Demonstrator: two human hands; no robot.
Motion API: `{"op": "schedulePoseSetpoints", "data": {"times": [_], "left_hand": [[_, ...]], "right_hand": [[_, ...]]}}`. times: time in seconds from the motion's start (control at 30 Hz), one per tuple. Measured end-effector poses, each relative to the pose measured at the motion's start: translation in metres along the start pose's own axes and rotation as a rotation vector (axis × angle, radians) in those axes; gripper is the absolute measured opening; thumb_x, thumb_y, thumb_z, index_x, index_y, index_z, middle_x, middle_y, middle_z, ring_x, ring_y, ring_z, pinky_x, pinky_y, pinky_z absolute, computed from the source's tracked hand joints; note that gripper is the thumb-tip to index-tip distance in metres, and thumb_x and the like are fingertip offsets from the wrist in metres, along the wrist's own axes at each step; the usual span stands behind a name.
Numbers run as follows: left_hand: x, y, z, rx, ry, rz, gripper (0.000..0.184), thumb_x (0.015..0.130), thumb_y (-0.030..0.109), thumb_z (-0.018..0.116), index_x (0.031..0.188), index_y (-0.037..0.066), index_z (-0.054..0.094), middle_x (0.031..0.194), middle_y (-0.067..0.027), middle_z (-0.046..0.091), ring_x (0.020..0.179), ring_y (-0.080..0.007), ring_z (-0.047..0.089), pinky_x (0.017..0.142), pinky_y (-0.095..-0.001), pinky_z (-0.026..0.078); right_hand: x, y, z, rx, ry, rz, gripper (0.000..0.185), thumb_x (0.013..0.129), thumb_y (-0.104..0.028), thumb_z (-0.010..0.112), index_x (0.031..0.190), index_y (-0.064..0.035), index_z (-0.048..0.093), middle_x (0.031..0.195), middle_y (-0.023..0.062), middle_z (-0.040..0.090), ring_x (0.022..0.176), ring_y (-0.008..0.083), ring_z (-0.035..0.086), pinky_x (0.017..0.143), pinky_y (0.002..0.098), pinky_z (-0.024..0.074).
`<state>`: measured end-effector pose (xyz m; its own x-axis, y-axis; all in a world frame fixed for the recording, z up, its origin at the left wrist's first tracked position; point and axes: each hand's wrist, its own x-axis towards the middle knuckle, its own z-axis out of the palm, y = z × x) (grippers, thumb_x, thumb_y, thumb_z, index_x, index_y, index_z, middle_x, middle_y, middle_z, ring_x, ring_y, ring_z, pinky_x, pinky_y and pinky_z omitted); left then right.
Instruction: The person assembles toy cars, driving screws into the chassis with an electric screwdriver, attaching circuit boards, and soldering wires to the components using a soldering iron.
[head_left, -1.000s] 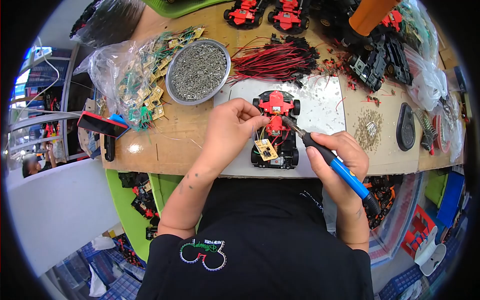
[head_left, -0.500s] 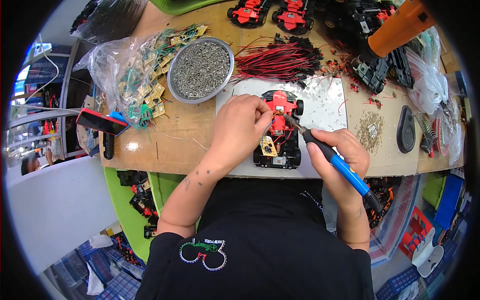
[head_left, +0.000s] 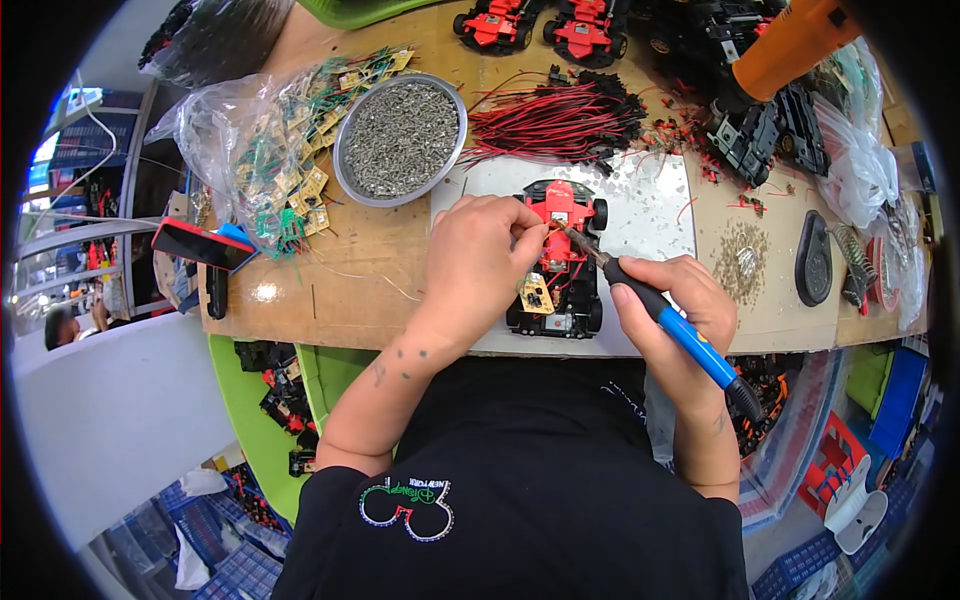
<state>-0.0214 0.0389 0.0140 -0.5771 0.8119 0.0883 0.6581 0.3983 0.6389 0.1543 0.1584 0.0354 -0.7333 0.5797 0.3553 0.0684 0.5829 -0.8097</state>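
A red and black toy car chassis (head_left: 566, 290) lies on a white board (head_left: 650, 215) at the table's front edge. My right hand (head_left: 690, 310) grips a blue and black soldering iron (head_left: 695, 345), its tip touching the chassis near a small silver part at the upper middle. My left hand (head_left: 480, 250) is over the left side of the chassis, thumb and fingers pinched close to the iron's tip. Thin wires show at those fingertips, partly hidden by them. A small tan circuit board (head_left: 537, 294) with dark components rests on the lower part of the chassis.
A metal bowl of screws (head_left: 400, 140) stands behind my left hand, beside wired circuit boards (head_left: 300, 190) and a plastic bag. Red and black wires (head_left: 560, 118) lie behind the chassis. An orange tool (head_left: 795, 50) and more chassis (head_left: 745, 145) occupy the back right.
My left hand has shifted very slightly, fingers still pinched. The soldering iron stays at nearly the same spot on the chassis.
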Motion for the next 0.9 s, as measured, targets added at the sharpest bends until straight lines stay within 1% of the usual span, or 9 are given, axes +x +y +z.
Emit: {"op": "schedulePoseSetpoints", "data": {"times": [0.13,0.2,0.23,0.3,0.33,0.43,0.5,0.7,0.9], "left_hand": [[0.0,0.005,0.003,0.08,0.014,0.03,0.011,0.083,0.011,0.074,0.085,0.0,0.071,0.078,-0.0121,0.07,0.071,-0.0218,0.066,0.068,-0.0337,0.053],[0.001,0.002,0.008,-0.097,-0.007,-0.089,0.007,0.08,0.013,0.074,0.081,0.008,0.07,0.072,-0.0049,0.069,0.077,-0.026,0.064,0.074,-0.0401,0.045],[0.001,0.001,0.009,-0.098,-0.008,-0.087,0.007,0.08,0.013,0.074,0.081,0.008,0.07,0.072,-0.0049,0.069,0.077,-0.026,0.064,0.074,-0.0401,0.045],[0.002,-0.002,0.01,-0.148,-0.009,-0.113,0.013,0.079,0.013,0.075,0.088,0.007,0.067,0.071,-0.0035,0.069,0.075,-0.0251,0.064,0.074,-0.0401,0.045],[0.002,-0.003,0.009,-0.147,-0.01,-0.113,0.013,0.079,0.013,0.075,0.088,0.007,0.067,0.071,-0.0035,0.069,0.075,-0.0251,0.064,0.074,-0.0401,0.045],[0.005,-0.003,0.005,-0.162,-0.032,-0.102,0.022,0.078,0.012,0.077,0.095,0.007,0.064,0.071,-0.0033,0.069,0.071,-0.0244,0.065,0.071,-0.0394,0.045],[0.007,0.0,0.001,-0.162,-0.076,-0.138,0.026,0.078,0.012,0.078,0.098,0.005,0.063,0.072,-0.0054,0.069,0.069,-0.0246,0.066,0.067,-0.0393,0.047],[0.011,0.0,-0.003,-0.166,-0.117,-0.138,0.029,0.078,0.01,0.077,0.101,0.003,0.062,0.075,-0.0086,0.07,0.07,-0.0265,0.068,0.067,-0.0387,0.051],[0.012,-0.004,-0.005,-0.211,-0.145,-0.129,0.03,0.078,0.008,0.076,0.103,0.002,0.06,0.074,-0.0093,0.069,0.071,-0.0281,0.068,0.066,-0.0392,0.052]], "right_hand": [[0.0,0.0,0.001,-0.008,0.001,0.003,0.021,0.073,-0.005,0.079,0.093,-0.0028,0.073,0.071,0.0085,0.066,0.064,0.0227,0.061,0.062,0.0322,0.0482],[0.0,0.001,0.0,-0.005,0.003,0.007,0.021,0.073,-0.005,0.079,0.093,-0.003,0.073,0.071,0.0083,0.066,0.064,0.0226,0.061,0.062,0.0322,0.0482],[0.0,0.001,0.0,-0.007,0.001,0.002,0.022,0.073,-0.005,0.079,0.094,-0.0031,0.073,0.072,0.0082,0.066,0.064,0.0225,0.061,0.062,0.0321,0.0482],[0.0,0.001,-0.001,-0.008,-0.001,-0.002,0.022,0.073,-0.005,0.079,0.094,-0.0032,0.073,0.072,0.0081,0.066,0.064,0.0224,0.061,0.062,0.032,0.0482],[0.0,0.001,0.0,-0.006,-0.003,-0.004,0.022,0.073,-0.005,0.079,0.094,-0.0033,0.073,0.072,0.0081,0.066,0.064,0.0224,0.061,0.062,0.032,0.0483],[0.001,0.001,0.0,-0.003,-0.006,-0.009,0.023,0.073,-0.004,0.079,0.095,-0.0035,0.073,0.073,0.0081,0.067,0.064,0.0224,0.061,0.062,0.0319,0.0484],[0.002,0.001,0.001,-0.002,-0.007,-0.012,0.023,0.073,-0.004,0.079,0.095,-0.0037,0.073,0.073,0.0081,0.067,0.065,0.0225,0.061,0.062,0.032,0.0485],[0.003,0.001,-0.001,-0.009,-0.023,-0.027,0.023,0.073,-0.005,0.079,0.095,-0.0039,0.074,0.073,0.0084,0.067,0.065,0.0228,0.061,0.062,0.0326,0.0489],[0.003,0.001,0.0,-0.016,-0.029,-0.026,0.022,0.073,-0.005,0.079,0.094,-0.0042,0.074,0.074,0.0084,0.067,0.066,0.0227,0.062,0.062,0.0328,0.049]]}}
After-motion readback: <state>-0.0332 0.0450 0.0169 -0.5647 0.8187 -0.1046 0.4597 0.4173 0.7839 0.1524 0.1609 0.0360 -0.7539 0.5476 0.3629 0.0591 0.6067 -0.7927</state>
